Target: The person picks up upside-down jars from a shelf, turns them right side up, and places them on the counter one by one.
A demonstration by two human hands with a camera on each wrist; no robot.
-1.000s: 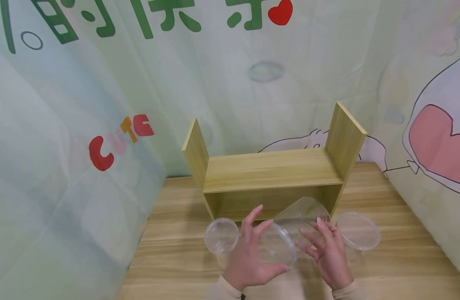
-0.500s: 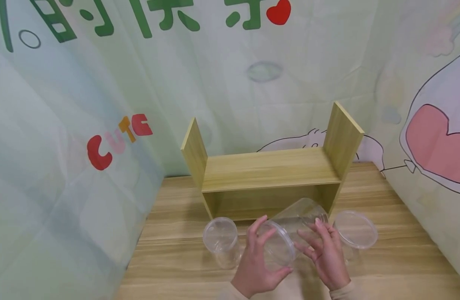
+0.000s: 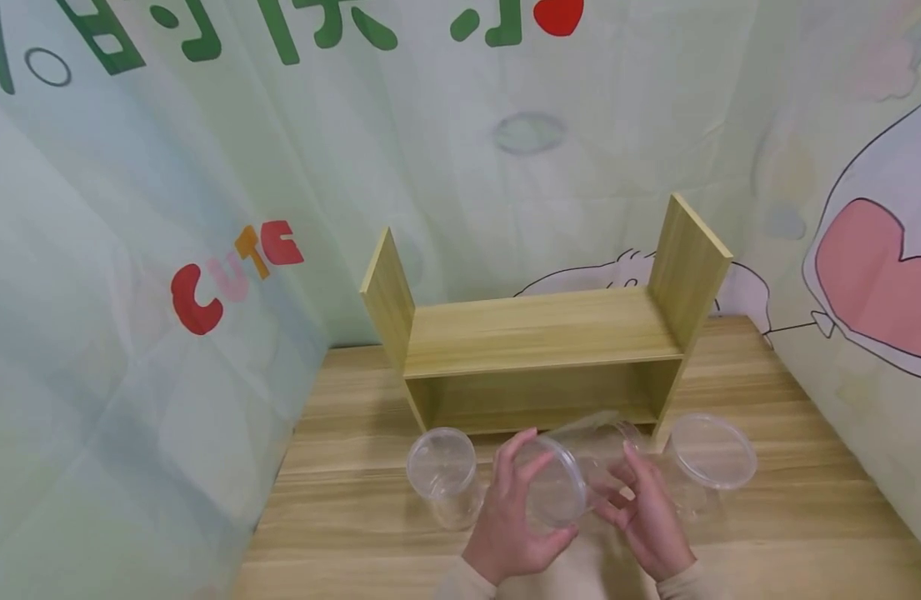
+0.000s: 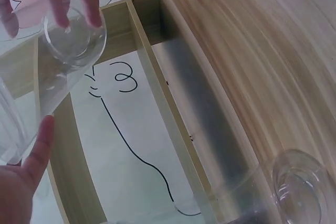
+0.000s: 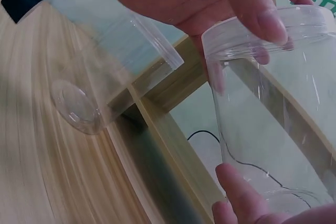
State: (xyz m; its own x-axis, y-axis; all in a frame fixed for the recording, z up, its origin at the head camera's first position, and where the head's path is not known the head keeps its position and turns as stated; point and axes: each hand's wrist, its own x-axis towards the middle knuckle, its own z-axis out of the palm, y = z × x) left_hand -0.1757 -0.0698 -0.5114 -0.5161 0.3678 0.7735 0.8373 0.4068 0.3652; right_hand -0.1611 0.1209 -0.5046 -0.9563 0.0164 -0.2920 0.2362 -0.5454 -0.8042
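A clear plastic jar point(image 3: 603, 446) lies tilted between my two hands, its lidded end to the left and its base to the right. My left hand point(image 3: 514, 517) grips the jar at the clear lid point(image 5: 299, 24), fingers over the top and thumb underneath. At the base end, my right hand point(image 3: 648, 512) holds the jar with curled fingers; its fingers point(image 4: 63, 3) show against the base in the left wrist view. Two similar clear jars stand upright on the table, a left jar point(image 3: 443, 475) beside my left hand and a right jar point(image 3: 708, 458) beyond my right hand.
Behind the jars a light wooden shelf point(image 3: 543, 329) stands on the wood-grain table point(image 3: 340, 467), its side panels rising above the upper board and a low compartment below. A printed cloth backdrop point(image 3: 445, 167) hangs close around the back and sides.
The base end of the held jar has dipped lower, and my right hand has shifted slightly left and curled more around it. My left hand stays on the lid end.
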